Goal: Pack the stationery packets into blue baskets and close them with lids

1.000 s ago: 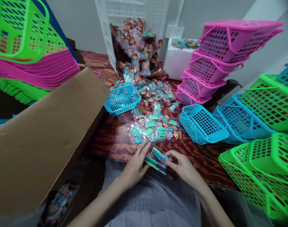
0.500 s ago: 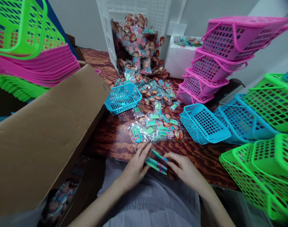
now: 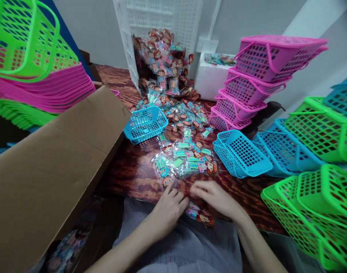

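My left hand [image 3: 171, 203] is at the front edge of the table, its fingers curled over small clear packets [image 3: 200, 215] with a cartoon doll head and green strips. The packets stick out to the right from under that hand; its thumb is hidden. Just right of it, my right hand [image 3: 212, 195] hovers above the packets, its fingers bent and smeared by motion. Whether it pinches anything does not show. Beyond both hands, more of these packets [image 3: 190, 161] lie spread on the dark wood-grain table [image 3: 128, 178].
A blue basket [image 3: 146, 123] stands left of the packets, another blue basket [image 3: 242, 153] right. Pink baskets [image 3: 247, 91] and green baskets [image 3: 313, 204] are stacked at right. A cardboard box [image 3: 62, 163] flanks the left. Behind, a tipped white crate [image 3: 162, 15] spills packets.
My right hand has moved slightly up and left, away from the packets' right end. My left hand has slid over the packets, covering more of them. The view has tilted slightly.
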Tool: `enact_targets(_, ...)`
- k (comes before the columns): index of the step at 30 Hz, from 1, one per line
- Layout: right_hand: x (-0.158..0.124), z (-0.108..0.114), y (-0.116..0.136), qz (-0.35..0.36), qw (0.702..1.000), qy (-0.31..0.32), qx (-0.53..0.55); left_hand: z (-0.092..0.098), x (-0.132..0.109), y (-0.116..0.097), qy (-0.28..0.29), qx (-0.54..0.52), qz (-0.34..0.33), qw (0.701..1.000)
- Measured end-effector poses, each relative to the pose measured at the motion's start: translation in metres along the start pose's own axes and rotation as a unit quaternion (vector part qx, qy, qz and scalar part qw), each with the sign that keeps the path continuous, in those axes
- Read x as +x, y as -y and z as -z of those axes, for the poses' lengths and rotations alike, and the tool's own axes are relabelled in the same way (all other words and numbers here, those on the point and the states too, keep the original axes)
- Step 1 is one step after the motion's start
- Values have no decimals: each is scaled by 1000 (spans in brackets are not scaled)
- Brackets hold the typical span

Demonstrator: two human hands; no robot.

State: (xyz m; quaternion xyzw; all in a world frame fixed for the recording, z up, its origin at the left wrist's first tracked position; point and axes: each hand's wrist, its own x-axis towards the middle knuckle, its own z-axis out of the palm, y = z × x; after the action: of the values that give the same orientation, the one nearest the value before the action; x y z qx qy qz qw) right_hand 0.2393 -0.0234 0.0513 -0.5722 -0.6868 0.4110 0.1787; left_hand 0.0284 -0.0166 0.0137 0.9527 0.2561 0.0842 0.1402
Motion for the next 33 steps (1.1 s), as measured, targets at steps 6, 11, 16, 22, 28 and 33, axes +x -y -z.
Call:
enact_targets(6,81,31,-33,-74,956,-163,-234,2,9,8,30,-5,7,1000)
enact_targets(11,74,25,-47,-77,953,-140,-258,0,4,29,9,-10,71,997)
enact_targets(16,75,39,-37,-74,949,-161,-261,-2,5,33,-5,-29,83,996)
enact_targets(22,144,56,-29,-82,940,-169,-286,-12,2,29,-23,-46,105,993)
enact_targets(28,172,71,-22,-115,926,-160,-322,-30,-9,31,-94,-54,105,989)
enact_targets(33,155,90,-12,-112,933,-151,-306,-32,-8,32,-105,-40,112,987)
